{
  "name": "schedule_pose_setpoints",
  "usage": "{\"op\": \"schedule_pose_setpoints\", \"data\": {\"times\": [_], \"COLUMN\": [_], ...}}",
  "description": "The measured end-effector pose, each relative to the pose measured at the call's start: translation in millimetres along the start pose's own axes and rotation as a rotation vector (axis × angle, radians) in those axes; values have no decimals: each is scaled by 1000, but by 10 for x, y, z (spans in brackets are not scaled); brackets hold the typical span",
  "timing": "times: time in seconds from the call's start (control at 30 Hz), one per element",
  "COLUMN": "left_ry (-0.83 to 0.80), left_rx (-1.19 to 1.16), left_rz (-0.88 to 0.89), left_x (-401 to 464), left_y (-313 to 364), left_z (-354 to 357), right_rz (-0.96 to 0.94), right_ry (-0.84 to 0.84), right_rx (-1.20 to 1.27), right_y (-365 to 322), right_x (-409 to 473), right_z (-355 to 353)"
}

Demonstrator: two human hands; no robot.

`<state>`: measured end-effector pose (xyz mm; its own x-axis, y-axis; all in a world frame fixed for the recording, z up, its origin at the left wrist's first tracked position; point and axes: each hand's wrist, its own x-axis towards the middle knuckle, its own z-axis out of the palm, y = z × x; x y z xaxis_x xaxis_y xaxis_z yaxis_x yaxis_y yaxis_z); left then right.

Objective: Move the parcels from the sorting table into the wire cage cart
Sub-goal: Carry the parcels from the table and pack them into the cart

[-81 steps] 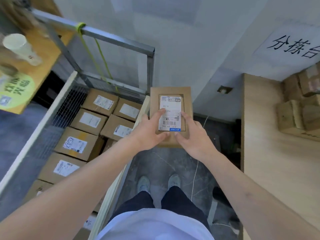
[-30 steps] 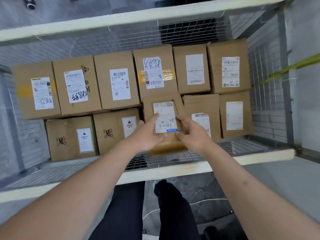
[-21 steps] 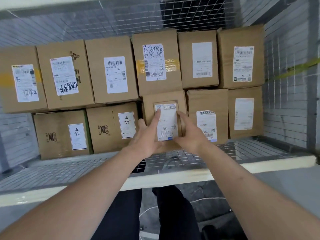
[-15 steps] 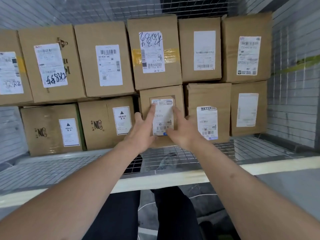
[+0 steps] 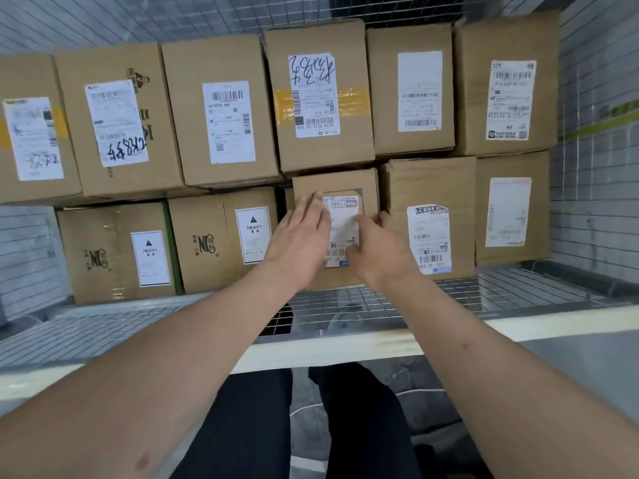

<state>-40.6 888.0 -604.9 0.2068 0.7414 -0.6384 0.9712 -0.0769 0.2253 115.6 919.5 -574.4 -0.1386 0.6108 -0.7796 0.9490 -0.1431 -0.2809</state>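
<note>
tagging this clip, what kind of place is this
Probably a parcel sorting depot or courier warehouse: cardboard parcels bearing barcoded shipping labels are packed in rows inside a wire cage cart.

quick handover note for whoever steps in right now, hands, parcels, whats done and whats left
Left hand: flat on the label of the small brown cardboard parcel, fingers straight, not gripping.
Right hand: resting on the same parcel's right part; grip unclear.
That parcel sits in the wire cage cart, front row, between the brown HEAVY-labelled box and a brown box with a torn white label, under the yellow-taped box.
Done: this parcel looks seated.
Left: let go, then go to the sorting table, out of view, for any remaining parcels.
</note>
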Motion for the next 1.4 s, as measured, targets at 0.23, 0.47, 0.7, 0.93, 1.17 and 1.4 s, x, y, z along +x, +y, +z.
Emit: {"op": "schedule_pose_setpoints", "data": {"times": [0.23,0.47,0.7,0.93,1.17,1.4], "left_ry": [35,133,239,371,479,528], "left_rx": [4,45,61,147,169,234], "left_rz": [63,112,177,218,341,588], "left_x": [-413,-1260,-2103,-2782,-3274,-3436], "left_y": [33,263,612,907,1090,1260], "left_z": [-763,-1742,-2499,-3109,-3692,-4242], "right_rz": [-126,-253,-303,-331,-274,-77], "right_ry": [81,226,359,489,633,835], "right_rx": [-91,-153,-226,-245,-253,-175], "right_y": [-196,-417,-590,-731,-864,-1030], "right_x": [-481,-1413,-2460,-3455,-4295,-4954], "right_z": [-415,-996,-1611,-2106,-2405,-2507]}}
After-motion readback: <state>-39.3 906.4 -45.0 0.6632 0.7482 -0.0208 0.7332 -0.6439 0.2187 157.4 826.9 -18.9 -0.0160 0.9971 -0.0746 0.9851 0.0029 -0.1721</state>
